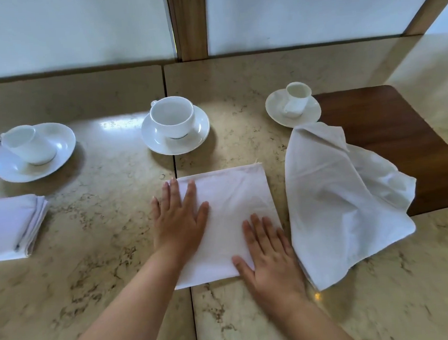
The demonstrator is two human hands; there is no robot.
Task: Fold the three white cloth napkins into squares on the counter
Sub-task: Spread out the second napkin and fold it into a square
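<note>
One folded napkin done, far left of fingers; middle napkin half-folded under flat, released fingers; crumpled napkin right, untouched

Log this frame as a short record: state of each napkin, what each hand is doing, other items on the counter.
napkin under hands: middle napkin, folded flat into a rectangle, not yet a square
left hand: left hand pressing flat on its left part, fingers straight
right hand: right hand pressing flat on its near right corner
finished napkin: folded napkin at far left, layered square
unfolded napkin: loose napkin at right, crumpled, partly on the dark wood panel
other items: three cups on saucers along the back of the counter
</note>
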